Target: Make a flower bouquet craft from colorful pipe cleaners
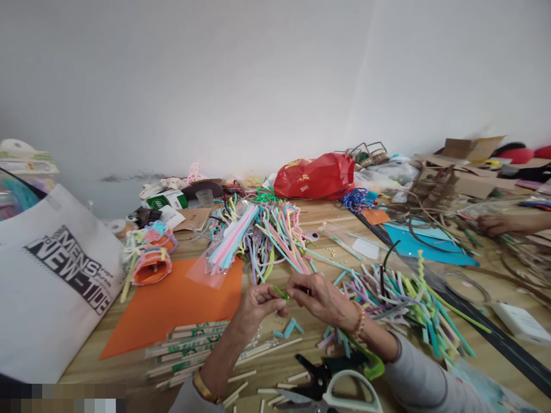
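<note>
Scissors (344, 374), white-handled, lie at 6 o'clock from the hands, beside a black clamp (312, 380) and a green clip (370, 364). Left hand (257, 310), gold bangle (204, 387) at wrist: fingers closed, pinching. Right hand (321, 298), beaded bracelet (358, 321) at wrist: fingers closed, pinching the same item. Green piece (280, 293): one short, bent length of pipe cleaner, held between both hands above the table (267, 367), its ends partly hidden by fingers. Short cut pieces (400, 304): heaped at 3 o'clock, mixed teal, white, lime and lilac, with a few teal bits (289, 328) loose at 6 o'clock. Long pipe cleaners (275, 246): a large pastel mass at 12 o'clock, many lengths apparently uncut, partly in a clear bag (215, 272). Wooden strips (243, 378): scattered at 6 o'clock, beside paper-wrapped sticks (185, 350) at 7 o'clock. Orange sheet (172, 304): flat at 9 o'clock. Pink-and-orange woven items (150, 267): apparently finished, at 10 o'clock. Tote bag (55, 275): white, printed, at 9 o'clock. Red plastic bag (314, 176): far edge, 12 o'clock. Blue sheet (426, 244): 2 o'clock. Co-worker's hand (495, 225): at 3 o'clock, well apart, at the far right.
</note>
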The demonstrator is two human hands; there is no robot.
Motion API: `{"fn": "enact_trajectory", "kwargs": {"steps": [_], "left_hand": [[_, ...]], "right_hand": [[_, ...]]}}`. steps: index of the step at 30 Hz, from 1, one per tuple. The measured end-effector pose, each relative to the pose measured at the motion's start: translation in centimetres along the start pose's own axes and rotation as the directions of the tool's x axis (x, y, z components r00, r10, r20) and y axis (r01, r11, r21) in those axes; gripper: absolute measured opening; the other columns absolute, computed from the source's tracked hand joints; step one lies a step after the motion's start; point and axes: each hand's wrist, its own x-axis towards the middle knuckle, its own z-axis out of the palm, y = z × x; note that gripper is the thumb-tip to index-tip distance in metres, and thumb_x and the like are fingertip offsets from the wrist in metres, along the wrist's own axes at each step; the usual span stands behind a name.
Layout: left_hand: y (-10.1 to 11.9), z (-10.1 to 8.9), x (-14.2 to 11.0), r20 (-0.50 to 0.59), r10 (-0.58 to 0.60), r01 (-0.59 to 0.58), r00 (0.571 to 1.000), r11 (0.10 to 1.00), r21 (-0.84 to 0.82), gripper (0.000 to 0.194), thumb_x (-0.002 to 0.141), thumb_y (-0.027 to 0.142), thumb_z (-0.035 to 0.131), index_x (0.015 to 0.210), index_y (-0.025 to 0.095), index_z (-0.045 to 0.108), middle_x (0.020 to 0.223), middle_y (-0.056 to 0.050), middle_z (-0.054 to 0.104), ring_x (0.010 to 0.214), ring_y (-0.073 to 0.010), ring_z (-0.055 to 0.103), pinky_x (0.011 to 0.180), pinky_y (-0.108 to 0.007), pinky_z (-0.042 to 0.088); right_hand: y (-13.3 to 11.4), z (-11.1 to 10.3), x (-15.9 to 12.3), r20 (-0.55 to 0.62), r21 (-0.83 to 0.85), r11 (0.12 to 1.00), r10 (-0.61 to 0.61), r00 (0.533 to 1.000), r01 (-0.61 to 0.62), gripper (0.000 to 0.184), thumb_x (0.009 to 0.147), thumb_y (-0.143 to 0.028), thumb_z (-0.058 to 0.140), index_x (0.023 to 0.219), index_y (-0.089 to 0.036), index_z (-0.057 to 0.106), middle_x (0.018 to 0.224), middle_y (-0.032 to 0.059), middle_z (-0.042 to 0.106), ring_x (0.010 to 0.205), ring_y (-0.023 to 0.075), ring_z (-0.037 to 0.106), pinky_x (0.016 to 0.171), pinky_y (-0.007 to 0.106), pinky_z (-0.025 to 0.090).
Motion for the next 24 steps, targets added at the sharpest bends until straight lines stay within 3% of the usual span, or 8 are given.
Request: {"fn": "enact_trajectory", "kwargs": {"steps": [4, 9, 15, 24], "left_hand": [[-0.7, 0.3, 0.1, -0.068, 0.019, -0.024, 0.998, 0.996, -0.085, 0.027, 0.066, 0.037, 0.076, 0.067, 0.016, 0.06, 0.054, 0.001, 0.065, 0.051, -0.0127, 0.058, 0.057, -0.025, 0.048], [-0.6, 0.6, 0.0, -0.136, 0.069, -0.078, 0.988, 0.995, -0.065, 0.021, 0.07, 0.032, 0.074, 0.068, 0.016, 0.061, 0.057, 0.001, 0.065, 0.055, -0.0121, 0.06, 0.061, -0.023, 0.048], [-0.1, 0.5, -0.1, -0.163, 0.166, -0.155, 0.973, 0.984, 0.083, 0.015, 0.072, 0.027, 0.072, 0.069, 0.015, 0.064, 0.062, 0.0, 0.064, 0.063, -0.0145, 0.06, 0.064, -0.024, 0.048], [-0.6, 0.4, -0.1, -0.183, 0.311, -0.238, 0.933, 0.912, 0.335, 0.011, 0.077, 0.026, 0.068, 0.071, 0.017, 0.066, 0.069, -0.001, 0.063, 0.07, -0.0173, 0.058, 0.068, -0.026, 0.045]], "right_hand": [[0.0, 0.6, 0.1, -0.018, 0.072, 0.995, 0.067, 0.998, -0.065, 0.018, 0.089, -0.017, 0.048, 0.072, -0.017, 0.054, 0.056, -0.005, 0.048, 0.052, 0.0088, 0.04, 0.051, 0.02, 0.027], [-0.6, 1.5, 0.1, -0.027, 0.115, 0.987, 0.119, 0.992, -0.116, 0.022, 0.091, -0.019, 0.045, 0.07, -0.017, 0.053, 0.058, -0.0045, 0.048, 0.053, 0.0092, 0.041, 0.05, 0.021, 0.027], [-1.2, 1.5, 0.0, 0.005, 0.255, 0.957, 0.143, 0.99, -0.139, 0.027, 0.092, -0.024, 0.045, 0.066, -0.017, 0.05, 0.057, -0.0049, 0.045, 0.053, 0.0091, 0.04, 0.05, 0.02, 0.028], [-0.2, 1.6, 0.2, 0.032, 0.259, 0.958, 0.122, 0.992, -0.126, 0.032, 0.093, -0.029, 0.043, 0.063, -0.018, 0.046, 0.054, -0.0055, 0.042, 0.051, 0.0087, 0.037, 0.048, 0.02, 0.028]]}}
